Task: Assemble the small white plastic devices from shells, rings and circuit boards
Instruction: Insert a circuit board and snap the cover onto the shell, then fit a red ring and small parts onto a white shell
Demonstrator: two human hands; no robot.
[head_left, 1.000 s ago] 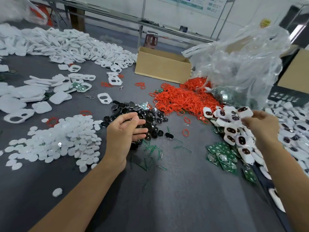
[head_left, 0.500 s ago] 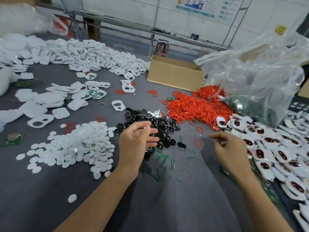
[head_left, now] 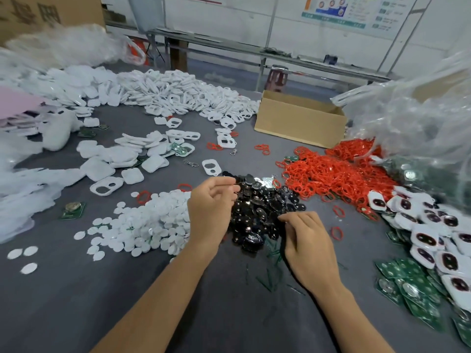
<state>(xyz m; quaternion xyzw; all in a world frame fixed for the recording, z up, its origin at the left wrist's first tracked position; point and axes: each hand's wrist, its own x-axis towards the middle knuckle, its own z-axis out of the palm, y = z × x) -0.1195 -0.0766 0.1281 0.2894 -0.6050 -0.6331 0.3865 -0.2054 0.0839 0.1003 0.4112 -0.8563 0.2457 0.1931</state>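
My left hand [head_left: 211, 212] hovers over the left side of a pile of shiny black oval pieces [head_left: 260, 207], thumb and forefinger pinched together on a black piece at the pile's far edge. My right hand [head_left: 308, 243] rests at the pile's near right edge with curled fingertips touching the pieces; what they hold is hidden. Red rings [head_left: 331, 174] are heaped to the right of the pile. Green circuit boards [head_left: 407, 284] lie at the near right, beside white shells with dark windows [head_left: 428, 238]. White round discs [head_left: 153, 225] lie left of my left hand.
A long heap of white shells [head_left: 178, 95] runs along the far left of the grey table. A cardboard box [head_left: 298, 123] stands behind the rings, and a clear plastic bag [head_left: 420, 118] bulges at the right. Thin green strips [head_left: 272, 276] litter the table by my right wrist.
My right hand has swung left from the windowed shells to the near edge of the black pile. The left hand has stayed over the pile. The view has tilted and shifted.
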